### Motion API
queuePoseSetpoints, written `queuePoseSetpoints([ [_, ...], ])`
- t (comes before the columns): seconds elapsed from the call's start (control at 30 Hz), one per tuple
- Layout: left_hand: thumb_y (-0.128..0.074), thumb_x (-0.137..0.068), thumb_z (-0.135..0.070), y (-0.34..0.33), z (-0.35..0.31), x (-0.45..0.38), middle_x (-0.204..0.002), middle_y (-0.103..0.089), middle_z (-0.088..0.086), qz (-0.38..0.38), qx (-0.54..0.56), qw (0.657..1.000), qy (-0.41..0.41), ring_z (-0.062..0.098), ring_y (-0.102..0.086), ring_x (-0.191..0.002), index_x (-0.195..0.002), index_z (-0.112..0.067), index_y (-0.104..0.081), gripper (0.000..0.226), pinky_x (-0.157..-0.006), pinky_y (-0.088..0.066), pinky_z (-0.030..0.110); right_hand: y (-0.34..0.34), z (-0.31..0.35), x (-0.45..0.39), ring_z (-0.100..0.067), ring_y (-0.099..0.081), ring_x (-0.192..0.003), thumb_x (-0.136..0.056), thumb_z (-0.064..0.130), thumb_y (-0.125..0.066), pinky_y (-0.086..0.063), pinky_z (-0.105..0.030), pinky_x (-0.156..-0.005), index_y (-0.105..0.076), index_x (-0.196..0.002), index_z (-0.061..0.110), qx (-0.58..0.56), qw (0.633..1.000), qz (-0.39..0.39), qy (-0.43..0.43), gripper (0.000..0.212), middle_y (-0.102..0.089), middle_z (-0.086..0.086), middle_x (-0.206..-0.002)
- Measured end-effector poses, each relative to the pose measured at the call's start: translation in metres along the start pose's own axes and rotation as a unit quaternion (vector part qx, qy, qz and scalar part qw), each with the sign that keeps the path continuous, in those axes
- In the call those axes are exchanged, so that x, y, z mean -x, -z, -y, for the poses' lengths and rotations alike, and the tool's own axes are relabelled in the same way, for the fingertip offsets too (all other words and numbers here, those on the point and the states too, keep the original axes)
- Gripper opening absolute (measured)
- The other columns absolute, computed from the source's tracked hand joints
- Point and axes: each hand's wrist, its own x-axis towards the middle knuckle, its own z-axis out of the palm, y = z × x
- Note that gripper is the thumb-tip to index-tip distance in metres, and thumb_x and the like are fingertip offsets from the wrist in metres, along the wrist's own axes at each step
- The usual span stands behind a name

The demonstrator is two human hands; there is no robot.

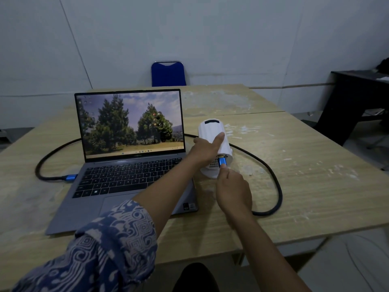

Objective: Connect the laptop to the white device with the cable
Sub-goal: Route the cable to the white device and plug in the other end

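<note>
An open grey laptop [130,165] with a tree wallpaper sits on the wooden table [305,175]. To its right lies the white device [210,129], a rounded white body tipped toward me. My left hand [207,149] grips the device from the left, thumb across its top. My right hand [232,190] pinches a blue connector [222,161] at a port on the device's near face. The black braided cable [273,180] loops behind the laptop, and its other blue plug [70,177] meets the laptop's left edge.
A blue chair [168,73] stands behind the table's far edge. A dark desk [353,98] is at the right by the wall. The table's near edge runs just under my forearms, with floor visible at the lower right.
</note>
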Motion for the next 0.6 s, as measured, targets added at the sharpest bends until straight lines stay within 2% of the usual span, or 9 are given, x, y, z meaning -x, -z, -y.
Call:
queuePoseSetpoints([
  [0.33, -0.037, -0.09, -0.072, -0.0015, 0.0004, 0.0008, -0.149, -0.039, 0.019, -0.01, 0.005, 1.0, -0.003, 0.033, -0.051, -0.122, -0.152, 0.004, 0.002, 0.106, -0.082, -0.043, 0.033, 0.0009, -0.0018, -0.0016, -0.019, -0.061, -0.075, -0.103, 0.045, -0.021, -0.044, -0.033, -0.061, -0.067, -0.093, 0.018, -0.004, 1.0, 0.011, 0.011, 0.054, -0.065, -0.002, -0.081],
  [0.6, -0.037, -0.089, -0.073, 0.0008, 0.0015, -0.0016, -0.151, -0.037, 0.019, 0.001, 0.003, 1.0, 0.001, 0.034, -0.05, -0.125, -0.153, 0.005, 0.005, 0.109, -0.086, -0.045, 0.033, 0.0016, -0.0008, -0.0004, -0.019, -0.059, -0.077, -0.104, 0.044, -0.022, -0.036, -0.031, -0.057, -0.066, -0.098, 0.017, -0.036, 0.999, 0.02, -0.002, 0.052, -0.064, -0.003, -0.083],
])
